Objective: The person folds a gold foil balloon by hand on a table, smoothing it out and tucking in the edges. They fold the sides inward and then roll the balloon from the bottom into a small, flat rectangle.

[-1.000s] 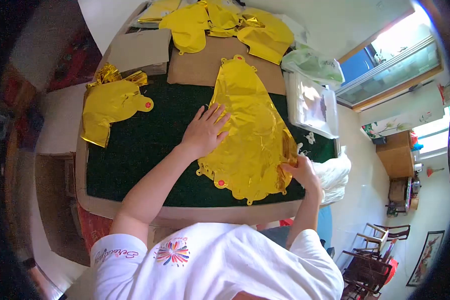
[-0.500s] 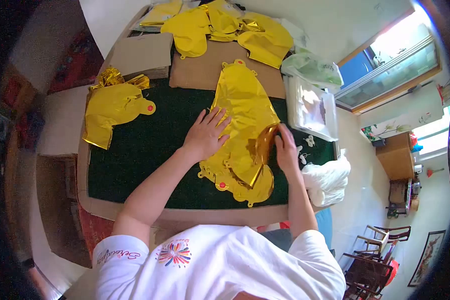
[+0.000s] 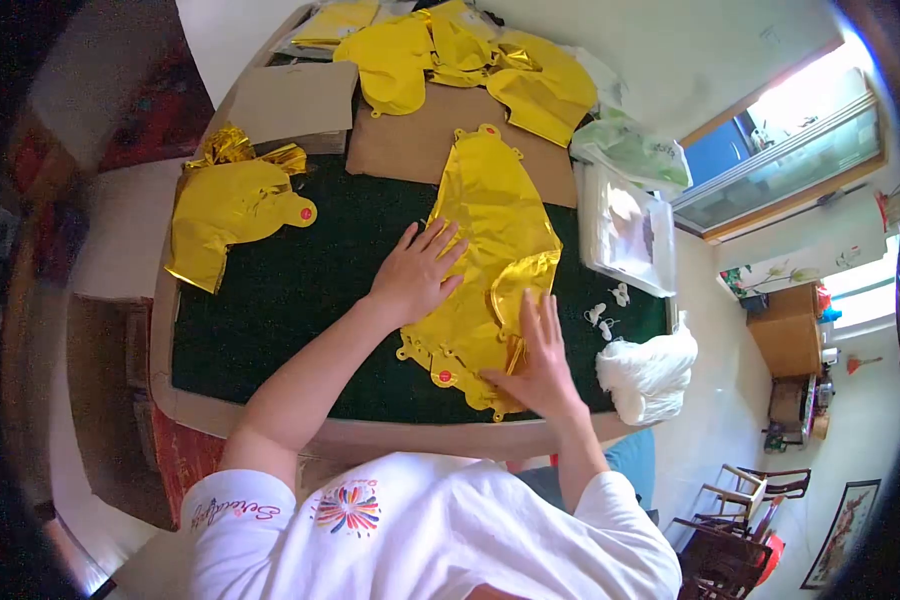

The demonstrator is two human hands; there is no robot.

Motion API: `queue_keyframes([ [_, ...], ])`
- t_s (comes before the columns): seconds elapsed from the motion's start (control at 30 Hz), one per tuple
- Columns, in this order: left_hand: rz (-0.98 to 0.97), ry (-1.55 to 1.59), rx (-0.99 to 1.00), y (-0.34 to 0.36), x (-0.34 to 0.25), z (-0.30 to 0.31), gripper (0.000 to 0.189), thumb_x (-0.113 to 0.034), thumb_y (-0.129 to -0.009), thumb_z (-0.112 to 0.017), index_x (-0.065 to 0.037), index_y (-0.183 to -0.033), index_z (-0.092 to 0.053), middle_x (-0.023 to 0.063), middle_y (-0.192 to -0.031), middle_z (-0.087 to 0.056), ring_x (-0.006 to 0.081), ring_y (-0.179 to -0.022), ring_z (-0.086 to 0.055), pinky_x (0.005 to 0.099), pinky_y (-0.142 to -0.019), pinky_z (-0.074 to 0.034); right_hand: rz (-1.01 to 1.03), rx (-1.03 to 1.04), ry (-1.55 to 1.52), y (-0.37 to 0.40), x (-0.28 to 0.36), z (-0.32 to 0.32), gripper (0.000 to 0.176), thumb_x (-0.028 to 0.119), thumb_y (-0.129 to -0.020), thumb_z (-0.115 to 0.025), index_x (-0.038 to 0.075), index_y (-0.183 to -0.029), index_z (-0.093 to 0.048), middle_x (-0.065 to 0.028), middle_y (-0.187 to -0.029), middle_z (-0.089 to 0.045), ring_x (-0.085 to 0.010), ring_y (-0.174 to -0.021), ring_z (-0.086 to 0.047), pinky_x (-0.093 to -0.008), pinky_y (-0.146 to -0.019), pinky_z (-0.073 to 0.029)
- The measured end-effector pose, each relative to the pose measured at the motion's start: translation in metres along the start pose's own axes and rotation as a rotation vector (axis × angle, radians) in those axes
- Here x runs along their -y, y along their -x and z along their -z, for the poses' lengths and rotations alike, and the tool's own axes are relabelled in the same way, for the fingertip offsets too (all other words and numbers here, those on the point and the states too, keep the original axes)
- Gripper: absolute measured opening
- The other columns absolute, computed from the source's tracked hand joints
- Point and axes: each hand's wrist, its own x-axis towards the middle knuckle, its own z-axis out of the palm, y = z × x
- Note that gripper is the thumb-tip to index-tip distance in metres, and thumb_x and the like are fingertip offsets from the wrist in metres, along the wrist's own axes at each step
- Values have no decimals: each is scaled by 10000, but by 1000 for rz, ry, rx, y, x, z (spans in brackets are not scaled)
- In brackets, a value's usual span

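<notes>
Item: flat gold foil balloon [image 3: 495,215], lying on the dark green mat [image 3: 300,290] of the bench, its far end overlapping a brown cardboard sheet [image 3: 405,145].

Change noted: a second earlier the right hand [image 3: 540,365] gripped the balloon's right edge, out toward the side. That edge had since been brought over toward the middle. It now lay as a doubled flap, with the right hand on top of it.

Hands: the left hand [image 3: 415,275] rested palm down on the balloon's left part, fingers spread wide, gripping nothing. The right hand also lay flat, fingers straight and only slightly parted, bearing on the flap. The fold looked made and under pressing, though the far end remained unfolded.

Surroundings:
- second gold balloon [image 3: 230,205], crumpled at one end, well apart on the left of the mat
- heap of gold balloons [image 3: 450,50] at the far edge
- clear plastic box [image 3: 625,225] just beside the balloon on the right
- small white pieces [image 3: 602,312] near the right hand
- white bundle [image 3: 650,370] at the bench's right edge

Obstructions: the box and white pieces stood close to the right side. Nothing lay on the balloon but the hands.
</notes>
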Motion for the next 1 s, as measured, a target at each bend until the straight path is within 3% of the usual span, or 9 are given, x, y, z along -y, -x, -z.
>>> queue_keyframes([
  [0.2, 11, 11, 5, -1, 0, 2, 531, -378, -959, -474, -113, -1412, -394, 129, -1497, -331, 283, -1410, -265, 483, -1158, -191, -65, 118, 190, 15, 12, -20, 1072, 165, -678, -787, 69, -1516, -126, -263, -1548, -95, -411, -1444, -109, -491, -1137, -214],
  [0.27, 9, 20, 2, 0, 1, 1, 531, -376, -957, -478, -111, -1410, -395, 129, -1493, -335, 286, -1410, -264, 484, -1158, -191, -73, -148, -344, 20, -14, -38, 980, 0, -741, -654, 82, -1523, -70, -222, -1558, -111, -349, -1450, -148, -464, -1140, -227],
  [0.3, 14, 22, -1, 0, 1, 1, 531, -376, -957, -478, -111, -1410, -395, 129, -1493, -335, 286, -1410, -264, 484, -1158, -191, -66, -218, -352, 21, -5, -30, 933, -133, -756, -490, 88, -1525, -11, -187, -1561, -129, -295, -1444, -190, -427, -1139, -238],
  [0.37, 13, 37, 3, 0, 0, 3, 530, -369, -954, -483, -109, -1408, -397, 130, -1488, -341, 286, -1410, -263, 484, -1157, -192, -96, -413, -610, 21, 7, -25, 935, -152, -755, -426, 131, -1532, 11, -202, -1559, -133, -296, -1441, -200, -406, -1135, -241],
  [0.47, 25, 5, 62, 0, -1, 7, 529, -384, -979, -422, -114, -1432, -378, 109, -1514, -313, 262, -1429, -226, 464, -1167, -170, -233, -529, -1102, 29, -18, -23, 1029, -151, -713, -439, 224, -1533, 57, -278, -1522, -204, -335, -1436, -216, -426, -1140, -200],
  [0.6, 23, 10, 53, -1, 0, 4, 532, -384, -978, -423, -118, -1436, -374, 110, -1516, -310, 262, -1430, -224, 464, -1167, -169, -450, -715, -1468, 26, -33, -4, 794, 78, -894, -548, 220, -1536, -103, -201, -1412, -399, -272, -1260, -462, -387, -1044, -366],
  [0.67, 26, 8, 53, 0, 0, 4, 535, -385, -978, -423, -119, -1439, -371, 110, -1518, -308, 262, -1430, -225, 465, -1167, -169, -492, -730, -1524, 26, -41, 4, 745, 108, -908, -562, 206, -1528, -159, -175, -1385, -413, -250, -1253, -459, -366, -1045, -364],
  [0.83, 21, -7, 53, 0, -1, 7, 539, -388, -978, -422, -113, -1439, -370, 114, -1519, -304, 265, -1428, -231, 467, -1166, -174, -490, -568, -978, 24, -55, 15, 752, 111, -935, -573, 134, -1531, -115, -30, -930, -599, -70, -768, -501, -193, -709, -416],
  [1.0, 7, -19, 50, 0, 0, 4, 540, -391, -978, -420, -111, -1437, -371, 117, -1518, -304, 267, -1427, -232, 473, -1164, -178, -715, -524, -979, 11, -64, 38, 792, 50, -901, -595, 163, -1530, -126, -21, -874, -571, -54, -650, -445, -213, -597, -401],
])
